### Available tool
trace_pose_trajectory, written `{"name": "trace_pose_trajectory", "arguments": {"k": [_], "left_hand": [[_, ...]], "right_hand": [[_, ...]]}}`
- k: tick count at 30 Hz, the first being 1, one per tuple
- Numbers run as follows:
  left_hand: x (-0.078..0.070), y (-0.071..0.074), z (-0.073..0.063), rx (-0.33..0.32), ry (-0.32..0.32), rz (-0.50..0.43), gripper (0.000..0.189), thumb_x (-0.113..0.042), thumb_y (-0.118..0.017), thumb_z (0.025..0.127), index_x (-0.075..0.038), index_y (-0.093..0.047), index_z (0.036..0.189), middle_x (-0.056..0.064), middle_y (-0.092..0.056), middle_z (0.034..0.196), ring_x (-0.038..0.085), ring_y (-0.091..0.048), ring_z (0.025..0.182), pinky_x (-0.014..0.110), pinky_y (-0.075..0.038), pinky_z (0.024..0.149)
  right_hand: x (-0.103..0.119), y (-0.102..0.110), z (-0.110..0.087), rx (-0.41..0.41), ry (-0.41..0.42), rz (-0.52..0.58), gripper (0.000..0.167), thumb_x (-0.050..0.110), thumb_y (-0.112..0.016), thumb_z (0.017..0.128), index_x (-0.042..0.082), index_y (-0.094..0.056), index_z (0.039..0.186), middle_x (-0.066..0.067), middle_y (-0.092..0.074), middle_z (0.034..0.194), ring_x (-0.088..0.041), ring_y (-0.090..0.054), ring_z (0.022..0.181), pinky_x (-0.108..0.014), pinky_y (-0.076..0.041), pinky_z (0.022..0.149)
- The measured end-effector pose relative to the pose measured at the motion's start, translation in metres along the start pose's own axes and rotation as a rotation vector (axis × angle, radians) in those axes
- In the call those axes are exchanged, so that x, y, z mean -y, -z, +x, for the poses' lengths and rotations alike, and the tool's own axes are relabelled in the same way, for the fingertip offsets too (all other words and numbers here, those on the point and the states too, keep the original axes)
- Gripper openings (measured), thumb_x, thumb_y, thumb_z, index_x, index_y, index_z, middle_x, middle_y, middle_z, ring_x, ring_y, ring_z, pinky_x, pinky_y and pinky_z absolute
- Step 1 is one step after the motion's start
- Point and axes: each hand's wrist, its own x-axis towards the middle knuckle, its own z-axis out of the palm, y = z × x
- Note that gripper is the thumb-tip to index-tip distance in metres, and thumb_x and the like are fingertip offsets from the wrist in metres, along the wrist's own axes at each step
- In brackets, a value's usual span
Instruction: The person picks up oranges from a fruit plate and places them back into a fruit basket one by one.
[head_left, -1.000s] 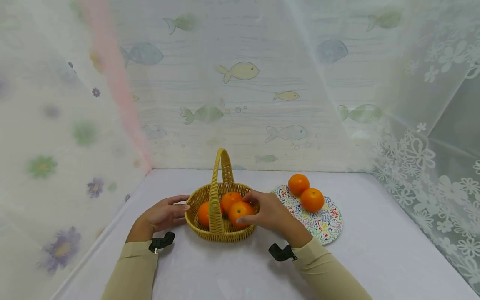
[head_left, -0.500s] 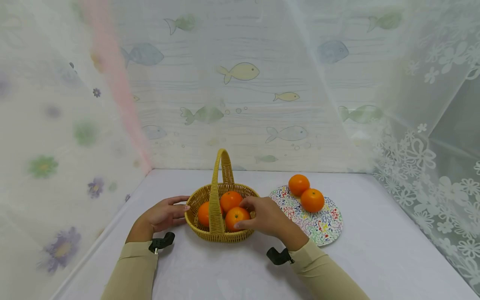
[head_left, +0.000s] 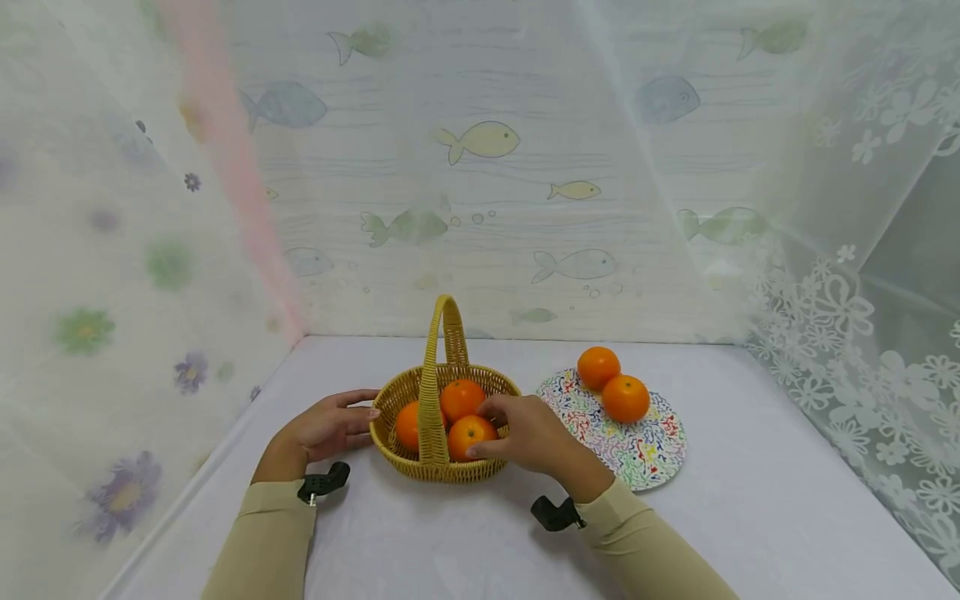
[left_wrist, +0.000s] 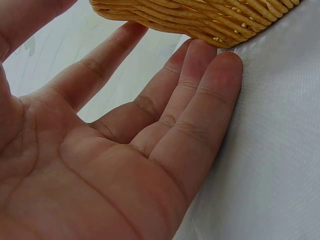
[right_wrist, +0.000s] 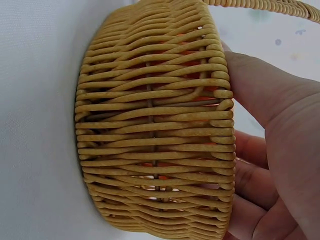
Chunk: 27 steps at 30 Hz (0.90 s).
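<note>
A yellow wicker basket with a tall arched handle stands on the white cloth. Low inside it, right of the handle, my right hand holds an orange between thumb and fingers, reaching in over the right rim. Two more oranges lie in the basket, one behind and one on the left. My left hand has its fingers extended against the basket's left side; in the left wrist view the fingertips meet the woven wall. From the right wrist, the wicker wall hides most of the oranges.
Right of the basket lies a round mat with a colourful squiggle pattern. Two oranges sit on it, one farther back and one nearer. A fish-print curtain hangs behind the table.
My right hand has moved slightly left and lowered its orange deeper into the basket, beside the other two. The left hand stays at the basket's side.
</note>
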Motion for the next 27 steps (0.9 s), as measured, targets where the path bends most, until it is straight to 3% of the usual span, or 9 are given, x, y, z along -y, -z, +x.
{"name": "trace_pose_trajectory", "arguments": {"k": [6, 12, 22, 27], "left_hand": [[-0.001, 0.000, 0.000, 0.004, -0.002, -0.001, 0.068, -0.021, -0.071, 0.099, -0.004, -0.039, 0.157, 0.005, -0.068, 0.128, 0.019, -0.070, 0.110, 0.038, -0.058, 0.099], [-0.002, -0.002, -0.002, -0.003, 0.006, -0.003, 0.067, -0.020, -0.070, 0.100, -0.004, -0.039, 0.157, 0.007, -0.067, 0.131, 0.020, -0.069, 0.111, 0.039, -0.058, 0.100], [-0.001, -0.001, 0.000, -0.004, 0.011, 0.000, 0.065, -0.020, -0.069, 0.100, -0.005, -0.040, 0.157, 0.007, -0.065, 0.134, 0.021, -0.069, 0.112, 0.039, -0.057, 0.101], [0.000, -0.001, 0.000, -0.002, 0.009, -0.002, 0.065, -0.020, -0.068, 0.100, -0.005, -0.040, 0.156, 0.007, -0.065, 0.134, 0.020, -0.069, 0.112, 0.039, -0.058, 0.101]], "right_hand": [[0.001, 0.002, 0.000, 0.005, 0.010, 0.029, 0.057, 0.057, -0.084, 0.081, 0.018, -0.071, 0.122, 0.006, -0.075, 0.114, -0.011, -0.069, 0.104, -0.034, -0.058, 0.093], [-0.001, 0.016, -0.002, 0.011, -0.030, 0.091, 0.059, 0.053, -0.084, 0.082, 0.017, -0.070, 0.126, -0.001, -0.074, 0.123, -0.020, -0.067, 0.117, -0.043, -0.056, 0.103], [-0.016, 0.050, -0.005, -0.113, -0.091, 0.001, 0.055, 0.050, -0.086, 0.082, 0.019, -0.072, 0.125, 0.000, -0.073, 0.125, -0.026, -0.066, 0.121, -0.051, -0.053, 0.105], [-0.028, 0.063, -0.008, -0.150, -0.137, 0.018, 0.048, 0.043, -0.086, 0.084, 0.022, -0.071, 0.124, -0.001, -0.070, 0.129, -0.027, -0.063, 0.123, -0.052, -0.054, 0.104]]}}
